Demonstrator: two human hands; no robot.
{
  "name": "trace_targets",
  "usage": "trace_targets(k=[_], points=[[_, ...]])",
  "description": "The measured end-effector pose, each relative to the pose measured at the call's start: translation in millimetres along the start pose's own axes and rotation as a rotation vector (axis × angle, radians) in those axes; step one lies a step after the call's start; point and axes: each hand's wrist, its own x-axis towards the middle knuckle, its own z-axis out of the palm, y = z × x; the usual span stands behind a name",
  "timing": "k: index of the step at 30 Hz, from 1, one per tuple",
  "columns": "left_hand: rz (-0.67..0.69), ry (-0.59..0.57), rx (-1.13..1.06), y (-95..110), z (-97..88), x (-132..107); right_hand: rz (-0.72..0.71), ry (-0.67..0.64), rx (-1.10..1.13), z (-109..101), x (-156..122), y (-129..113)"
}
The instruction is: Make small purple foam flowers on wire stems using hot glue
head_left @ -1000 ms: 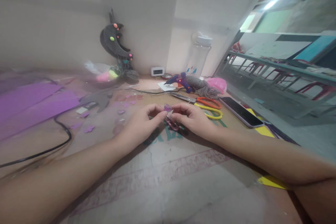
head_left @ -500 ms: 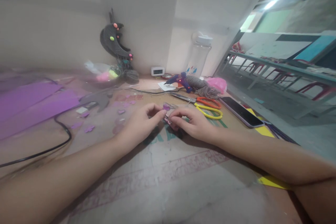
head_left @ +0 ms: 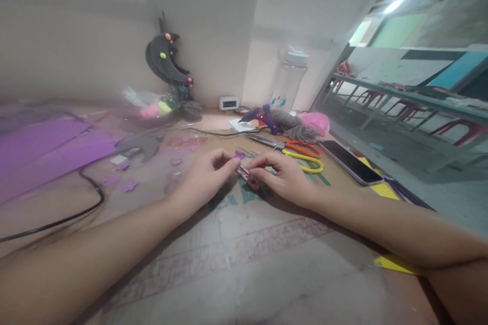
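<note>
My left hand [head_left: 211,172] is closed, its thumb and forefinger pinching one end of a small, narrow pink piece [head_left: 244,172] with dark marks. At the other end, the bent fingers of my right hand [head_left: 284,177] close on the same piece. Its exact kind is too small and blurred to make out. A curled purple scrap [head_left: 240,154] shows just beyond my left fingertips; whether it is joined to the pink piece I cannot tell. Just past my right hand lie scissors [head_left: 303,150] with one orange and one yellow handle.
Purple sheets [head_left: 57,150] and small purple cut-outs [head_left: 130,186] lie left, near a black cable [head_left: 99,195]. Behind are a glue gun [head_left: 263,116], grey yarn [head_left: 285,122], a bottle [head_left: 288,81], a small clock [head_left: 229,103] and a dark crescent ornament [head_left: 162,58]. A phone [head_left: 351,162] lies right.
My right fingers have shifted slightly along the pink piece, so more of it shows between my hands. The purple scrap has moved a little up and left. Everything else stays put.
</note>
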Motion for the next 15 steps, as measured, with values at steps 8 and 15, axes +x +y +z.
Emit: trace_targets(k=[8,15], points=[[-0.005,0.004,0.016,1.4,0.8,-0.7,0.001,-0.009,0.070,-0.8,2.2,-2.8],[-0.004,-0.006,-0.002,0.4,1.1,-0.4,0.000,-0.043,0.112,0.7,0.8,4.3]])
